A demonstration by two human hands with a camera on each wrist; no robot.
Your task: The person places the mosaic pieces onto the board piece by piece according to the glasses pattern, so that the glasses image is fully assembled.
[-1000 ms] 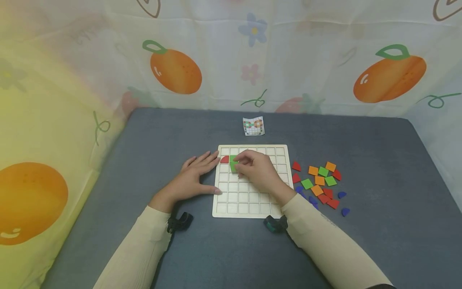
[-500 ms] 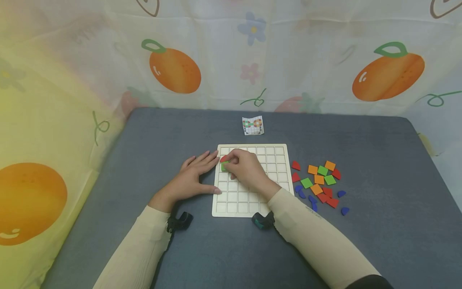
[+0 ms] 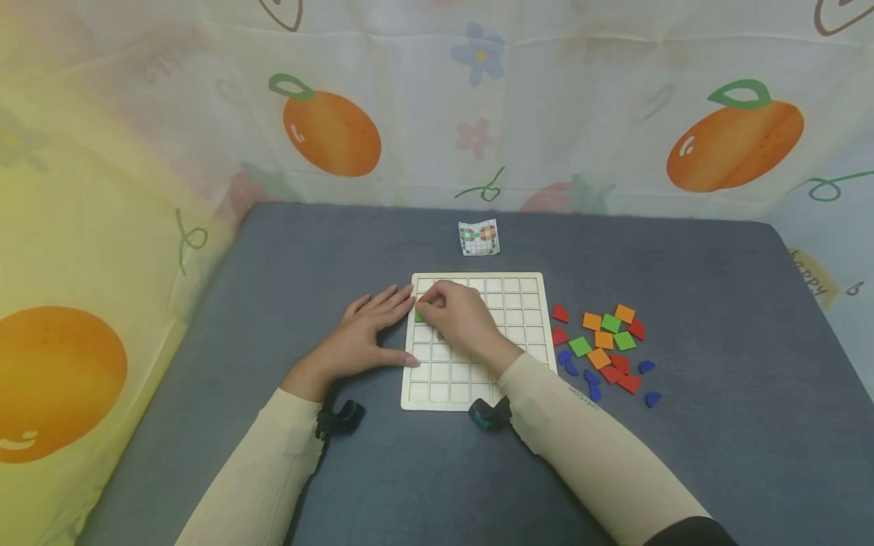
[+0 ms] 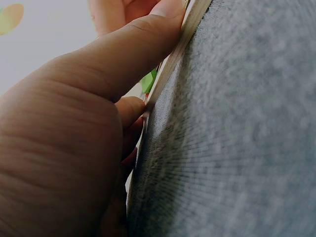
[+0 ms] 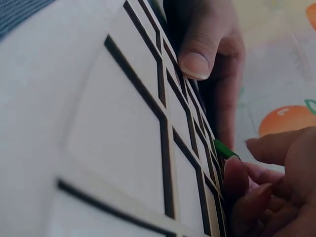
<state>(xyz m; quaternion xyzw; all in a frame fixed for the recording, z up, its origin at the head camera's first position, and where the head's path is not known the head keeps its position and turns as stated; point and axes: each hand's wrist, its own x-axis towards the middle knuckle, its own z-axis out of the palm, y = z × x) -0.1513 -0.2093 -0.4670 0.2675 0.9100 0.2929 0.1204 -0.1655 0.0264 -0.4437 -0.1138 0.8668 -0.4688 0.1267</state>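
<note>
A pale wooden grid board (image 3: 478,379) lies on the grey table. My left hand (image 3: 362,341) rests at its left edge, fingers spread and thumb on the rim; the left wrist view has the thumb (image 4: 143,37) on the board's edge. At the board's left column my right hand (image 3: 464,318) holds a green square tile (image 3: 419,315) by its fingertips, which hide most of it. In the right wrist view the tile (image 5: 225,148) stands tilted to the grid. A red quarter-round tile (image 3: 420,299), mostly covered by the fingers, sits just behind it.
Right of the board lie loose orange squares (image 3: 604,340), green squares (image 3: 580,346), red pieces (image 3: 629,384) and blue rounded pieces (image 3: 652,399). A small printed pattern card (image 3: 479,238) lies behind the board. A patterned curtain (image 3: 423,98) hangs behind the table.
My right hand has moved left across the board with the green tile, from the second column to the leftmost one, then slightly further left. The left hand has stayed put.
</note>
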